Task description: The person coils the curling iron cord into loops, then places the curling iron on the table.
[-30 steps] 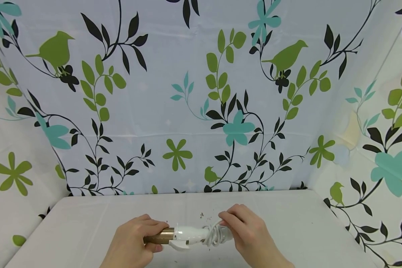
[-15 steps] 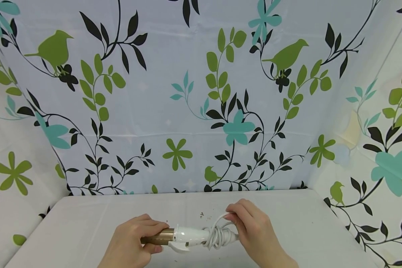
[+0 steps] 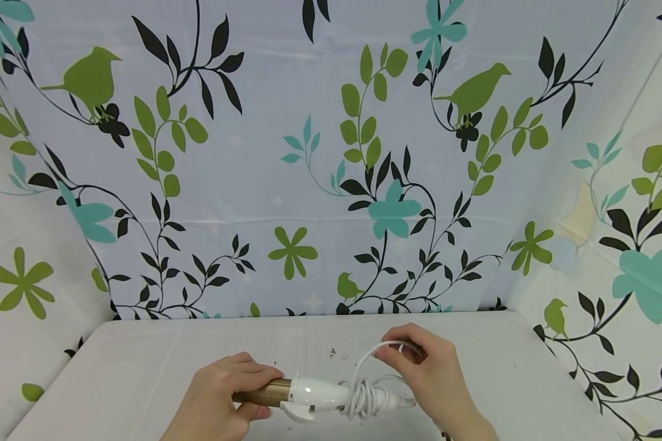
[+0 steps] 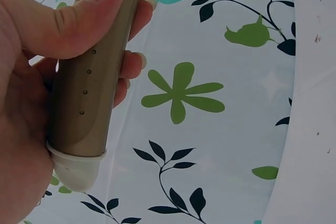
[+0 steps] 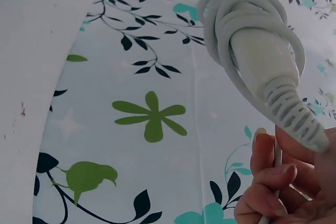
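A curling iron with a white handle and a bronze barrel lies sideways between the hands, low over the table. My left hand grips the barrel, thumb on one side and fingers round the other. The barrel's white tip and a row of small holes show in the left wrist view. White cord is wound in several loops round the handle's end, beside the ribbed cord sleeve. My right hand pinches a length of this cord, raised in an arc above the loops.
The white table carries some small dark specks behind the iron. A curtain printed with leaves, birds and flowers hangs at the back and both sides. Something small and brass-coloured shows under the right wrist.
My right hand has moved up and to the right, drawing the pinched cord into a larger arc. The cord sleeve is now in sight. My left hand keeps its grip on the barrel.
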### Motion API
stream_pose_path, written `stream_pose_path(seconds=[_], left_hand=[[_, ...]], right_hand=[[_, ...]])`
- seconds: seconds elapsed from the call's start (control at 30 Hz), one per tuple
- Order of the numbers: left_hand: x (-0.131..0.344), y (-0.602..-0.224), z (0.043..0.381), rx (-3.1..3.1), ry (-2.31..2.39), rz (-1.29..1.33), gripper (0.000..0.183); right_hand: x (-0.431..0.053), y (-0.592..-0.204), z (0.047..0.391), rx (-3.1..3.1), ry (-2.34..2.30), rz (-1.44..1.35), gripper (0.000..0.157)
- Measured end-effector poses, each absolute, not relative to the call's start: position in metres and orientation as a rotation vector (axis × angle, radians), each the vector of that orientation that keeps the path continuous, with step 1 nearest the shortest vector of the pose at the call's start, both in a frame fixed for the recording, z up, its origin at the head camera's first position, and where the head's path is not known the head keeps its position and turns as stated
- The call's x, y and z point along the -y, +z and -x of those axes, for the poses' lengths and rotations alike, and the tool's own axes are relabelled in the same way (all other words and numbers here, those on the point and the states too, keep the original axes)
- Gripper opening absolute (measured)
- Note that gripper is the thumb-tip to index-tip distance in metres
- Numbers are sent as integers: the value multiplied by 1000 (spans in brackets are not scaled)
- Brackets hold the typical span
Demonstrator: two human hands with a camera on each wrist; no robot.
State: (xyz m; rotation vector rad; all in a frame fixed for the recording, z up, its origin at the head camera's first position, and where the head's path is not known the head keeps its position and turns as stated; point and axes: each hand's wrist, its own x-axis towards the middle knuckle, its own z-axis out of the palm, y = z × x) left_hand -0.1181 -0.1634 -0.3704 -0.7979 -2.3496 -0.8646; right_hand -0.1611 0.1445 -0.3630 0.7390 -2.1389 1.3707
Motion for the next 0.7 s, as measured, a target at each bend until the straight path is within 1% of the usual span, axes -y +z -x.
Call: stream_pose_path(seconds=[0.13,0.33,0.47,0.6,0.7], left_hand=[[161,-369,119,2315,-823,857,60],[158,-369,120,2288,-856,918,60],[157,-370,120,2251,-879,943,61],[157,-370,120,2247,-921,938,62],[157,-368,119,2247,-939,912,63]], right_hand=[[-149,-362,163,2229,1534,-729,10],[-152,-367,175,2352,1699,-617,13],[-146,-373,179,2408,1727,-560,13],[-138,-379,180,2449,1707,-612,13],[-132,-386,181,2435,1644,-710,13]])
